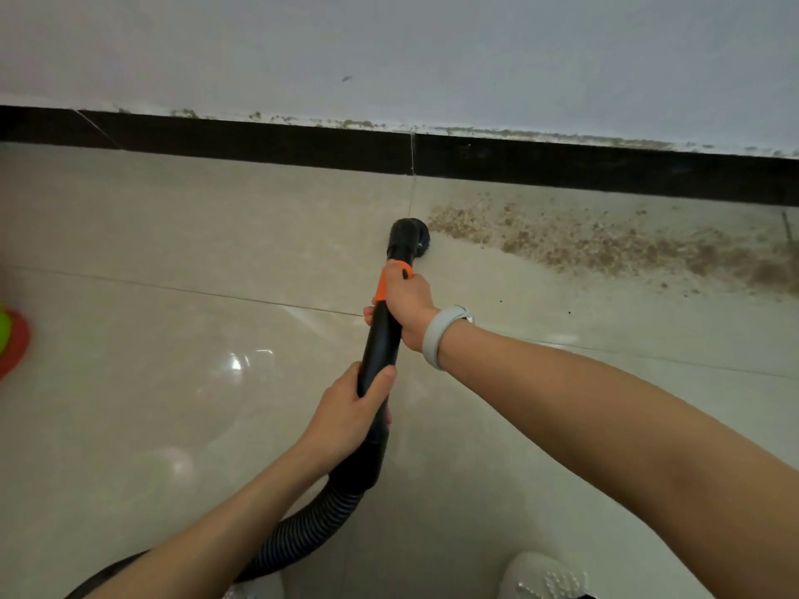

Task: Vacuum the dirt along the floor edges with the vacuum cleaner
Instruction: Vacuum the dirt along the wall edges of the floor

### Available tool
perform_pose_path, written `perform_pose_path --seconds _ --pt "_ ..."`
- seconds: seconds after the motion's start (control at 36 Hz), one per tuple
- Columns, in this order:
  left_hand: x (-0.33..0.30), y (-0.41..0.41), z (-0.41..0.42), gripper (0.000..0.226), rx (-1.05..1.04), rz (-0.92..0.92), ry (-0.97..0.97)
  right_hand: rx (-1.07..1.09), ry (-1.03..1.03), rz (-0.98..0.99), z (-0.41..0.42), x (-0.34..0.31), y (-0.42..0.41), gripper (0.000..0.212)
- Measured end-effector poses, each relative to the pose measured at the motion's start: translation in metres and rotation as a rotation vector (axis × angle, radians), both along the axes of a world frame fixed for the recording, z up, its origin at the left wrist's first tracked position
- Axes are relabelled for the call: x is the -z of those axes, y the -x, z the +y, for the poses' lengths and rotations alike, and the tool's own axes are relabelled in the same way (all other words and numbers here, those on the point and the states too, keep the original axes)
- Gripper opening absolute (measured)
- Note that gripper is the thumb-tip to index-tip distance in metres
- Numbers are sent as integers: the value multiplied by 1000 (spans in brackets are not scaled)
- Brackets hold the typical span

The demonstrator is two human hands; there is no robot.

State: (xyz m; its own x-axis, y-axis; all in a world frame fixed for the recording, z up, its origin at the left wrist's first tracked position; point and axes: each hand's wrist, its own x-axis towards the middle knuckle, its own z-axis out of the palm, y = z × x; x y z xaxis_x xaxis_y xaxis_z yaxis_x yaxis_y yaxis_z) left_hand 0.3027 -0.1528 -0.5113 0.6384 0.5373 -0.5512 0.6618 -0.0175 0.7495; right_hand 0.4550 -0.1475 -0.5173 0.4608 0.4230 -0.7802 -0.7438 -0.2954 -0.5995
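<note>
both hands hold the black vacuum wand (380,339), which runs away from the person toward the wall; the right hand (406,302) is wrapped round it high up, fingers curled over the orange collar (389,281) just behind the nozzle, and a pale wristband (439,335) sits on that wrist; the left hand (350,406) grips the wand lower down, thumb laid along the top of the tube, just above where the ribbed black hose (302,529) joins and curves off to the lower left; the round brush nozzle (410,240) is down on the glossy beige tiled floor (194,339), near the dark skirting board (259,140) and right at the left end of a band of brown crumbly dirt (605,244) that spreads along the floor edge to the right; more specks lie on top of the skirting where it meets the white wall (389,45); a blurred red and green object (13,339) shows at the left border, and a light shoe (544,577) at the bottom right
</note>
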Motion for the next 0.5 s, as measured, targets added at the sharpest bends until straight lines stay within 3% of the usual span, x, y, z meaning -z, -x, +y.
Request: perform_pose_path --seconds 0.22,0.5 --pt "1 -31 18 29 -19 81 -77 19 39 -35 19 2 -33 37" --pt "-22 -53 -24 32 140 147 -68 68 98 6 -35 -9 -55 38"
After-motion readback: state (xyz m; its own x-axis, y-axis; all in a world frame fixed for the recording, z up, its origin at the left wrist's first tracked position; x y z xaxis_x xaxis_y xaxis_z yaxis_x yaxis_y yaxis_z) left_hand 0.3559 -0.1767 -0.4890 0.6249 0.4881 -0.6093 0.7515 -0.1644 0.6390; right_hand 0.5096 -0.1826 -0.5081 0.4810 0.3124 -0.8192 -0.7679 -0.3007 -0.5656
